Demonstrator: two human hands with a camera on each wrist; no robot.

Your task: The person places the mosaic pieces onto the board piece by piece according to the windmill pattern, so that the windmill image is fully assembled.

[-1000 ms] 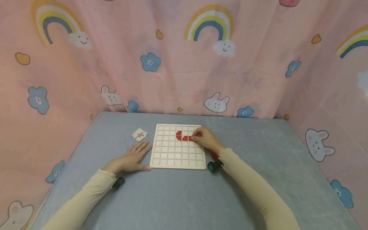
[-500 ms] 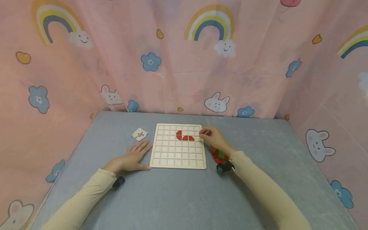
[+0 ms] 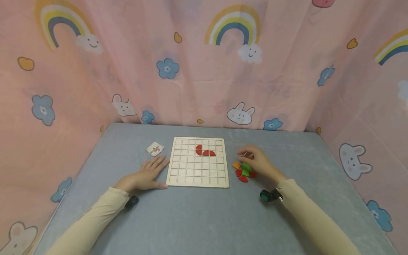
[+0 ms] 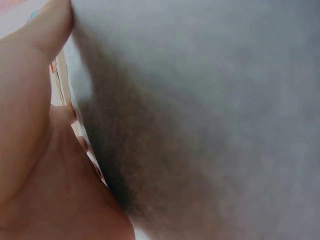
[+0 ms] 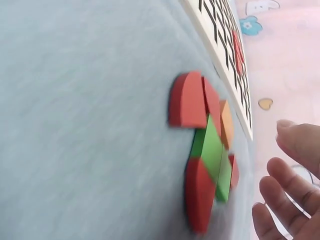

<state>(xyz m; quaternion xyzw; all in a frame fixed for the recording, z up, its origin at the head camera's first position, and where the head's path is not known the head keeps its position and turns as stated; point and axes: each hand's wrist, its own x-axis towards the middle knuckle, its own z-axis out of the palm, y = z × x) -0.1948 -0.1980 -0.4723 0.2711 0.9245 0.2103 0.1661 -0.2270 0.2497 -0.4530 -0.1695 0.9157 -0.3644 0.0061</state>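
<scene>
Pale, square gridded board (image 3: 197, 171), which I view remotely, lying flat; rounded red pieces (image 3: 212, 153) in its cells form two half-discs. Right of it I see loose green pieces (image 3: 245, 172), an orange piece (image 3: 236, 165) and loose red pieces (image 3: 243, 179) clustered; left, a small gridded card (image 3: 155, 149) lies askew

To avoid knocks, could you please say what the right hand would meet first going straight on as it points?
Probably the right edge of the grid board, though height is hard to judge and the right hand might pass above it.
</scene>
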